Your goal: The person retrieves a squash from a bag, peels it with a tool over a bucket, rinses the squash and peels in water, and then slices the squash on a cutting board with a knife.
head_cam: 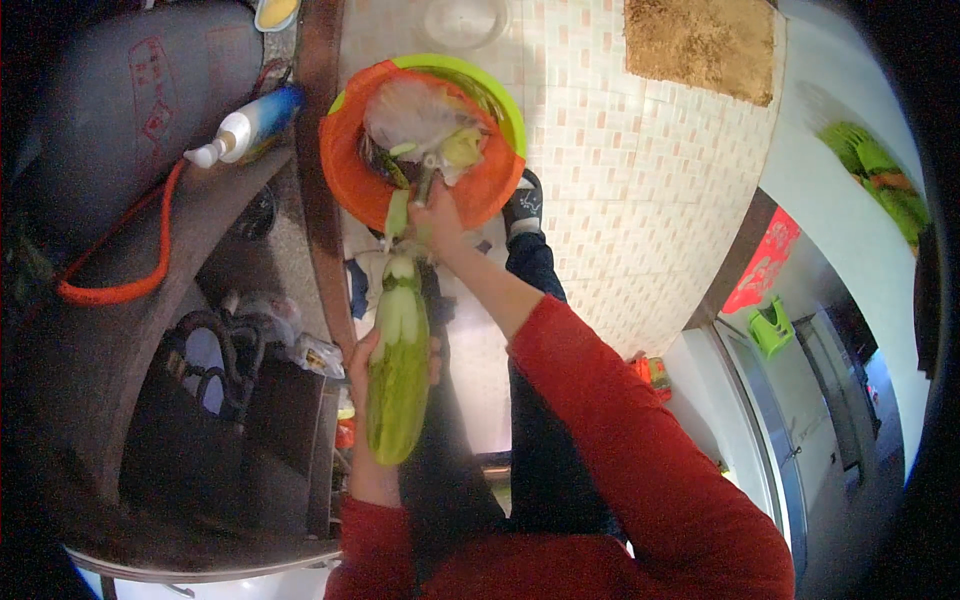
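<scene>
My left hand (pixel 366 367) is wrapped around a large green squash (pixel 399 397), probably a zucchini, held lengthwise with its far end towards the bin. Pale stripes at that far end show peeled flesh; the near half keeps its mottled skin. My right hand (pixel 442 225), a little blurred, grips a metal-handled peeler (pixel 425 186) just beyond the squash. Its working end is hard to make out. A pale green strip of peel (pixel 397 215) hangs beside that hand. Below lies a trash bin with a lime-green rim (pixel 510 112), lined with an orange bag (pixel 341 169).
Crumpled clear plastic (pixel 409 112) and scraps fill the bin. To the left, a blue-and-white bottle (pixel 259 124) and an orange hose (pixel 120 291) lie near a dark wooden edge (pixel 319 150). A brown mat (pixel 701 45) lies on the tiled floor (pixel 600 165).
</scene>
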The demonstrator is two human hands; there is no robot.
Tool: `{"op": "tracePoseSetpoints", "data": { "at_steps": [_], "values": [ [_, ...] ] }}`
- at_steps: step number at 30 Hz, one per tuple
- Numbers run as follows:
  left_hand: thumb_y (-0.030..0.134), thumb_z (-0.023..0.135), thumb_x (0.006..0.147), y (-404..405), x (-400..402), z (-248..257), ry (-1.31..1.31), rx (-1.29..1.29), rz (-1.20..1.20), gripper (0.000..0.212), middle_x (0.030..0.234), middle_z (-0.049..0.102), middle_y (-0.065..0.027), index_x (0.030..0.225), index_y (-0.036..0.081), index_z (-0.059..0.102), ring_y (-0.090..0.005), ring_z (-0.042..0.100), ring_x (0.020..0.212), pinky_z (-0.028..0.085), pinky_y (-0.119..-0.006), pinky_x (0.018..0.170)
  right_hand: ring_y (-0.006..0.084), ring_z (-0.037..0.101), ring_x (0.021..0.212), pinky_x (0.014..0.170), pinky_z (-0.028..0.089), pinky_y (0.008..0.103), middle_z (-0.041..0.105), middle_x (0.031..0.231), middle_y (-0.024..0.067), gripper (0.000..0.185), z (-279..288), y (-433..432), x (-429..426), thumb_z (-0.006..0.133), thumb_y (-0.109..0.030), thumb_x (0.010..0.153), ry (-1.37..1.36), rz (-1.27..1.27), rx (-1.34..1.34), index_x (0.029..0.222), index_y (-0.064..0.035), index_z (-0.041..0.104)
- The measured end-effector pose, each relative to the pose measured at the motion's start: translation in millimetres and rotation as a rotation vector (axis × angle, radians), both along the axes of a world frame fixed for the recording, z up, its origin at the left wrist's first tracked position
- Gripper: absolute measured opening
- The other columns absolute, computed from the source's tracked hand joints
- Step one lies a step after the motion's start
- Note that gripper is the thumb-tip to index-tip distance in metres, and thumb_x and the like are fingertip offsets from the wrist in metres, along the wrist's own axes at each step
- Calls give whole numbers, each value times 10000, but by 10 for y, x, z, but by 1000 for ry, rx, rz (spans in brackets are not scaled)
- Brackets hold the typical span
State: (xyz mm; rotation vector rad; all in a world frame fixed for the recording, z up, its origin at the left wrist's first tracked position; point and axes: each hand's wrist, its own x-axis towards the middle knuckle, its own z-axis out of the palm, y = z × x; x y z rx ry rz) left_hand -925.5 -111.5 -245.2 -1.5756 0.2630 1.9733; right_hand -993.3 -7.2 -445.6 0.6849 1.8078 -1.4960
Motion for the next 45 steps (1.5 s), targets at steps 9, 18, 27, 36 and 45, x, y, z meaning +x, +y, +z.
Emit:
{"op": "tracePoseSetpoints", "data": {
  "at_steps": [9,18,27,36,45],
  "values": [
    [506,407,877,30,190,-148,53,53,272,602,1056,515,-229,1231,19,436,-284,522,880,495,-371,686,250,579,793,667,464,357,593,887,183,389,256,42,-273,651,-93,692,-208,-120,-23,996,59,464],
    [535,451,845,-46,321,-420,113,189,353,667,1111,439,-236,1257,14,390,-334,431,970,484,-387,709,141,530,748,650,447,288,574,838,63,178,904,-20,-27,537,-48,782,-89,-357,-399,957,-20,526],
    [561,451,814,-114,376,-161,61,317,391,712,1105,480,-221,1257,6,407,-271,489,837,468,-345,625,209,516,586,503,430,341,533,730,89,197,-372,-153,375,544,-147,801,-49,-196,-139,946,-33,475],
    [431,369,882,181,87,-25,49,-133,150,575,1058,530,-238,1238,-20,391,-347,554,914,501,-473,760,212,611,757,644,521,323,620,830,118,375,630,147,-416,544,-15,759,-606,-210,-544,1118,4,435],
    [535,374,837,12,111,-208,27,-137,-112,659,1049,556,-197,1228,6,416,-313,595,832,539,-385,627,168,599,829,699,486,269,629,936,107,370,875,75,-302,557,-24,748,-359,-225,-442,1106,13,467]
  ]
}}
